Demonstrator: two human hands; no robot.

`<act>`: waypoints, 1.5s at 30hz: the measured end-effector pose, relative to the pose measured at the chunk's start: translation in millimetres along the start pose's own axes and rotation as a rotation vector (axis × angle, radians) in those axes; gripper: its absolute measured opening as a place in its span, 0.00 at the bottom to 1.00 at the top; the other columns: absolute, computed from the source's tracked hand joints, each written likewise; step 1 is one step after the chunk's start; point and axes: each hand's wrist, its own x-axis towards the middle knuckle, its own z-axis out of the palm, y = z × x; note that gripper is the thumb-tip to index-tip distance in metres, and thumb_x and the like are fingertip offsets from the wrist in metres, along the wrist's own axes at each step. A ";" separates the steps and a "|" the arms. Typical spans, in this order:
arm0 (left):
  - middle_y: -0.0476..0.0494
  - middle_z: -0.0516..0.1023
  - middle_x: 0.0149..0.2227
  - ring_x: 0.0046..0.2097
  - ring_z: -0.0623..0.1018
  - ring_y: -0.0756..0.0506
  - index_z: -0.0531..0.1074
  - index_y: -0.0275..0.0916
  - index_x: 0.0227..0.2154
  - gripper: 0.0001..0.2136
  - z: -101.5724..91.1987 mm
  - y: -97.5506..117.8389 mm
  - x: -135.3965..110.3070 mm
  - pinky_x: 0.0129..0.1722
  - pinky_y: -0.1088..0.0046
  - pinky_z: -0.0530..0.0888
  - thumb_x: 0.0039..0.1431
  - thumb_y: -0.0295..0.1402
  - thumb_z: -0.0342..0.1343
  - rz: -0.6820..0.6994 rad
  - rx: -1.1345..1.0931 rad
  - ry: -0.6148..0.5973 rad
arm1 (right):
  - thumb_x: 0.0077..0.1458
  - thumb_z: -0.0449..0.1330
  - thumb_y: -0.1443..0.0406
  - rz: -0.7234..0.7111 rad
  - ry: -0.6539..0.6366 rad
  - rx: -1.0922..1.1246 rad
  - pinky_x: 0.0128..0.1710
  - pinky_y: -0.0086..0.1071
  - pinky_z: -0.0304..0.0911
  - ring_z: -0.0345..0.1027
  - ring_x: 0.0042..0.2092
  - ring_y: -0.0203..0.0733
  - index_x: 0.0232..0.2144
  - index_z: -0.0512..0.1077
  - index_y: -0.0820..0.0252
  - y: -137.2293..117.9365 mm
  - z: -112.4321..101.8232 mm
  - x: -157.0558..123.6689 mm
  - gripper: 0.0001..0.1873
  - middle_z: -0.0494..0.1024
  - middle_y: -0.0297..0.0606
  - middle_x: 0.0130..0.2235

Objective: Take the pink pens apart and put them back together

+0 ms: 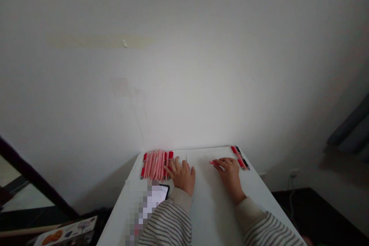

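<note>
My left hand (183, 177) rests on the table with its fingers spread, right beside a row of pink and red pens (155, 164). Its outer fingers reach the right edge of that row; whether they press on a pen I cannot tell. Just beyond these fingertips lies a thin white stick (187, 158), perhaps a pen refill. To the right, my right hand (229, 171) pinches a small pinkish-red pen piece (213, 162) between thumb and fingers, its tip pointing left. Part of the piece is hidden by the fingers.
On the white table's (210, 215) far right corner lie several red, pink and black pens (240, 157). A phone (164, 191), partly blurred out, lies by my left forearm. The wall (184, 65) rises directly behind the table. A printed box (67, 232) is at lower left.
</note>
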 end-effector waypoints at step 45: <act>0.52 0.69 0.55 0.61 0.57 0.34 0.79 0.55 0.28 0.05 2.3 7.4 -2.1 0.60 0.37 0.39 0.46 0.43 0.62 0.122 -0.348 -0.208 | 0.53 0.61 0.68 -0.130 -0.261 -0.002 0.50 0.42 0.54 0.58 0.49 0.47 0.40 0.76 0.37 -19.7 -3.7 -2.4 0.17 0.75 0.34 0.42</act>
